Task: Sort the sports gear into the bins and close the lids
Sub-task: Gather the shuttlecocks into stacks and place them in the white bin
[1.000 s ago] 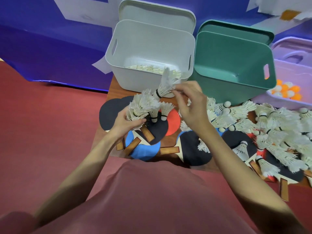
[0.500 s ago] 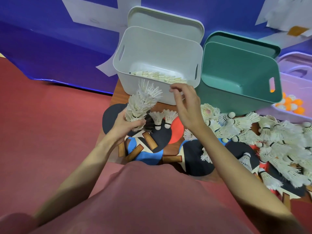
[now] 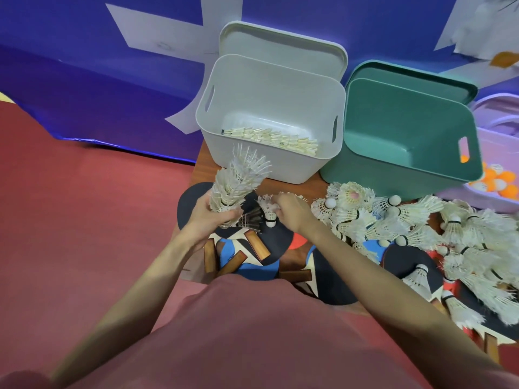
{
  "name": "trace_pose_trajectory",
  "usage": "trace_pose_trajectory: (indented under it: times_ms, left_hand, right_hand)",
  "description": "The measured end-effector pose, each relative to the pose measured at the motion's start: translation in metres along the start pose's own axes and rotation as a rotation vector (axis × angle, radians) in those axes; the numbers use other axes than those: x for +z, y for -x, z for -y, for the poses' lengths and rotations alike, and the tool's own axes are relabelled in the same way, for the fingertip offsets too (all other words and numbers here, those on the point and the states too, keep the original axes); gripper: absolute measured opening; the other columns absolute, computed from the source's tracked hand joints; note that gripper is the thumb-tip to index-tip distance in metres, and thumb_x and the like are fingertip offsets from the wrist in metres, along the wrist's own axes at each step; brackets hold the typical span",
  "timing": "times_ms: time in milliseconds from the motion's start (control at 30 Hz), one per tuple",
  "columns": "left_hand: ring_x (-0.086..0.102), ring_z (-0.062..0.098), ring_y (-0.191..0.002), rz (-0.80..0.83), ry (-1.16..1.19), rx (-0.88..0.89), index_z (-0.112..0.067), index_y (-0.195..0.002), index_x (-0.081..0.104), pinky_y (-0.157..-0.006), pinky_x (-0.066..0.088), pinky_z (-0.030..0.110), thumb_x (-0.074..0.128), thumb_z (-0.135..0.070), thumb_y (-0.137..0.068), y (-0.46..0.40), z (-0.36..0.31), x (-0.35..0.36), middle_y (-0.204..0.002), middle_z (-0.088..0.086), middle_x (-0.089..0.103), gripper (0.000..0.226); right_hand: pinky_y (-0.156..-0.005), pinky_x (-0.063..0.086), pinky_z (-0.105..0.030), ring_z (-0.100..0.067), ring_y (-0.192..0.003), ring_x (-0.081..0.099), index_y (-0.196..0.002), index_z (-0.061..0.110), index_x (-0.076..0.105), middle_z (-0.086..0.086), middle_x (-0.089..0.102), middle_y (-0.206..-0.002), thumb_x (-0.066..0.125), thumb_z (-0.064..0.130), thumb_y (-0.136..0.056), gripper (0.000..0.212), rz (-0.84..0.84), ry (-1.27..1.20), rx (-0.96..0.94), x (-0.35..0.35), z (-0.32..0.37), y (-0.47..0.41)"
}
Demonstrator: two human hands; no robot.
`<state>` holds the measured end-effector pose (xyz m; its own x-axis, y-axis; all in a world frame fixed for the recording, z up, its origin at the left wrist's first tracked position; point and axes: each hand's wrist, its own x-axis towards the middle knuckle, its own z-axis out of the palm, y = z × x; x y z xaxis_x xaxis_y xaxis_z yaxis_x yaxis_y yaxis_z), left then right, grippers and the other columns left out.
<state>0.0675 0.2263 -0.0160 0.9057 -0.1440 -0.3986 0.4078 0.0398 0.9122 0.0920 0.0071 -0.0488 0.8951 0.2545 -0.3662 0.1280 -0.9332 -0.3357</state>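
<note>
Above paddles (image 3: 254, 248): left hand (image 3: 209, 217) grips shuttlecock stack (image 3: 236, 182), long axis tilted, feathers up-right toward white bin (image 3: 269, 119). Right hand (image 3: 292, 211) pinches single shuttlecock (image 3: 268, 210), cork down.

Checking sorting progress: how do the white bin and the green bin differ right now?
The white bin holds a layer of shuttlecocks on its floor; the green bin looks empty. The white bin stands left, the green bin right, touching it. Both are open, each lid propped upright behind its bin.
</note>
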Motion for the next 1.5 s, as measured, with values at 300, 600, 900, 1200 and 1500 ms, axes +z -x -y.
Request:
trace_pose_trajectory:
  times_ms: [300,600,900,1200,1500]
  left_hand:
    - [0.067,0.011,-0.085,-0.006,-0.04,-0.011,-0.014,-0.107,0.063,-0.075,0.054,0.026,0.075,0.007,-0.074,-0.001,0.008,-0.007,-0.092,-0.004,0.073,0.041]
    - [0.066,0.012,-0.083,0.043,-0.063,0.002,-0.019,-0.103,0.063,-0.076,0.055,0.029,0.081,0.0,-0.066,0.0,0.005,0.002,-0.093,-0.001,0.072,0.046]
    - [0.066,0.014,-0.084,-0.032,-0.02,-0.016,-0.009,-0.113,0.061,-0.07,0.054,0.031,0.08,-0.002,-0.066,0.013,0.011,-0.015,-0.09,-0.004,0.073,0.051]
    - [0.067,0.013,-0.085,-0.092,0.01,-0.018,-0.004,-0.115,0.061,-0.069,0.053,0.024,0.077,-0.007,-0.059,0.023,0.019,-0.025,-0.095,0.001,0.072,0.057]
    - [0.062,0.008,-0.071,-0.049,-0.023,-0.038,-0.006,-0.108,0.061,-0.058,0.048,0.024,0.079,0.0,-0.067,0.015,0.013,-0.026,-0.08,-0.006,0.069,0.045]
  right_hand:
    - [-0.064,0.045,-0.023,-0.015,-0.068,0.055,-0.091,0.007,0.069,0.002,0.067,-0.085,0.058,0.01,-0.091,0.012,-0.881,-0.526,-0.075,-0.077,0.024,0.059]
    - [-0.074,0.038,-0.017,-0.006,-0.082,0.051,-0.098,0.007,0.07,0.008,0.065,-0.091,0.056,0.008,-0.093,0.015,-0.653,-0.456,-0.343,-0.092,0.052,0.058]
    - [-0.068,0.043,-0.016,-0.009,-0.073,0.053,-0.121,0.012,0.056,0.0,0.055,-0.111,0.051,0.015,-0.095,0.027,-0.709,-0.614,-0.249,-0.073,0.052,0.062]
    - [-0.065,0.046,-0.026,-0.012,-0.075,0.055,-0.097,0.005,0.068,-0.003,0.06,-0.091,0.068,0.037,-0.084,0.035,-0.096,-0.43,0.122,0.012,0.038,0.027]
    - [-0.075,0.048,-0.031,-0.016,-0.079,0.061,-0.092,0.007,0.07,-0.007,0.07,-0.087,0.058,0.014,-0.091,0.014,-0.337,-0.562,0.144,-0.003,0.03,0.033]
